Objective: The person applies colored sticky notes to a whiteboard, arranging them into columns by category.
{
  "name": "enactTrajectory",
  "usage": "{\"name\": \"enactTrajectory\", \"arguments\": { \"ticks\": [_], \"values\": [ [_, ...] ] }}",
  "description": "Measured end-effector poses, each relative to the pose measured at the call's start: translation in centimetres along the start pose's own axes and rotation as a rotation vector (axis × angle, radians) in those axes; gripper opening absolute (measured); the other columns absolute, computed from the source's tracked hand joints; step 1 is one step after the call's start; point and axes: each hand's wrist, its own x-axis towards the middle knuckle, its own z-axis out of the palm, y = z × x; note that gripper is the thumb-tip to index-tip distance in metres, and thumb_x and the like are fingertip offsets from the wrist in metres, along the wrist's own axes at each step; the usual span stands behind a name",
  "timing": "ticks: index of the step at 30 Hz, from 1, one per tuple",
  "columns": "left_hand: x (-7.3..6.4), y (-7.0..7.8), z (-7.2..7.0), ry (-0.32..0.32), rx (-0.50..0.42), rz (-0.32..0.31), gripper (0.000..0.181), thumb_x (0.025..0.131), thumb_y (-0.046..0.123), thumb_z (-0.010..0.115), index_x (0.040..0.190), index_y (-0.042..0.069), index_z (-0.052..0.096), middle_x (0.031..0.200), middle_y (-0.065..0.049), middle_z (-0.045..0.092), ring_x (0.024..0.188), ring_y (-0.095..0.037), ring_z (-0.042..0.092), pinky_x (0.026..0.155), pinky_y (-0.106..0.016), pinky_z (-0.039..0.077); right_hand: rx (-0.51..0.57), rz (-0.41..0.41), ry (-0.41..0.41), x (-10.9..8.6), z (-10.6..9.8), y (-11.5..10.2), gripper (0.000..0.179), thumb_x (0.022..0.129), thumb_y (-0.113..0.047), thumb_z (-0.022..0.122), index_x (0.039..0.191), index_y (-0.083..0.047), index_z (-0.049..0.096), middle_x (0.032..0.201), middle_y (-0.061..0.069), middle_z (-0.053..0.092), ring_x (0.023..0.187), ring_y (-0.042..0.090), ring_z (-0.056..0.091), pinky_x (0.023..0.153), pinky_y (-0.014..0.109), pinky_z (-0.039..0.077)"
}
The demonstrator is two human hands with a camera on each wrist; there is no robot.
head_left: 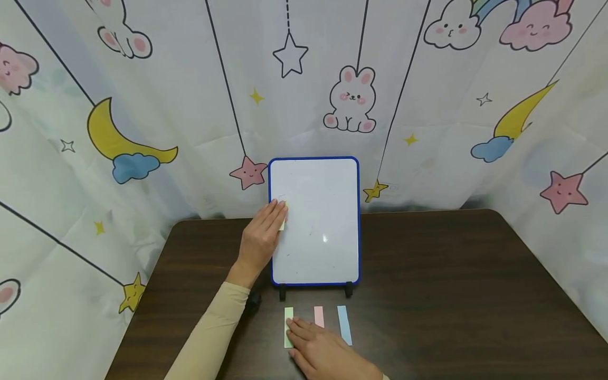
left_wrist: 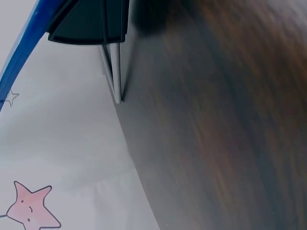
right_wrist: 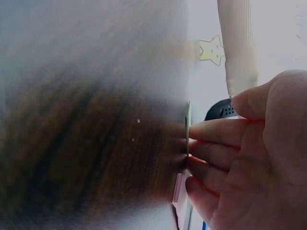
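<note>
My left hand lies with straight fingers against the left side of a blue-framed whiteboard. Under those fingers a pale yellow paper strip shows in part, the rest covered. Down on the table, my right hand rests its fingertips on a light green paper strip; the right wrist view also has the fingers straight at the green strip's edge. A pink strip, partly covered by the right hand, and a blue strip lie beside it.
The whiteboard stands upright on black feet at the back of the dark wooden table. A dark object sits by the left forearm. Behind the table hangs a printed curtain. A metal stand leg shows behind the board.
</note>
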Motion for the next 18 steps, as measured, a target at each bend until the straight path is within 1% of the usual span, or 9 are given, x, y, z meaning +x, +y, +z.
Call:
{"name": "enactTrajectory", "arguments": {
  "ticks": [6,9,13,18],
  "values": [
    [-0.07,-0.12,-0.31,-0.047,0.03,0.011,0.048,0.087,0.002,0.078,0.133,0.003,0.067,0.136,-0.012,0.067,0.13,-0.029,0.063,0.111,-0.042,0.05,0.017,0.008,-0.019,0.04,0.03,-0.06,0.048,0.112,-0.034,0.035,0.138,-0.005,0.063,0.148,0.012,0.058,0.136,0.024,0.058,0.108,0.034,0.053],
    [0.02,0.03,-0.33,-0.053,0.04,0.013,0.049,0.086,0.004,0.08,0.133,0.003,0.067,0.136,-0.013,0.067,0.131,-0.029,0.062,0.111,-0.042,0.049,0.03,0.019,-0.03,0.05,-0.04,-0.11,0.049,0.112,-0.035,0.034,0.139,-0.005,0.063,0.148,0.012,0.058,0.137,0.024,0.057,0.108,0.035,0.053],
    [0.17,0.33,-0.26,-0.05,0.044,0.007,0.049,0.086,0.006,0.08,0.133,0.002,0.067,0.136,-0.014,0.067,0.131,-0.031,0.062,0.111,-0.043,0.049,0.02,0.013,-0.017,0.04,-0.06,-0.14,0.049,0.112,-0.035,0.034,0.138,-0.005,0.064,0.147,0.012,0.059,0.135,0.024,0.059,0.108,0.035,0.053],
    [0.15,0.59,-0.1,-0.052,0.049,-0.016,0.044,0.089,0.008,0.077,0.132,0.002,0.067,0.135,-0.015,0.067,0.13,-0.032,0.062,0.112,-0.045,0.048,0.004,0.003,-0.005,0.06,-0.02,-0.16,0.049,0.112,-0.035,0.035,0.137,-0.005,0.064,0.146,0.012,0.059,0.135,0.024,0.059,0.107,0.034,0.054]
  ]
}}
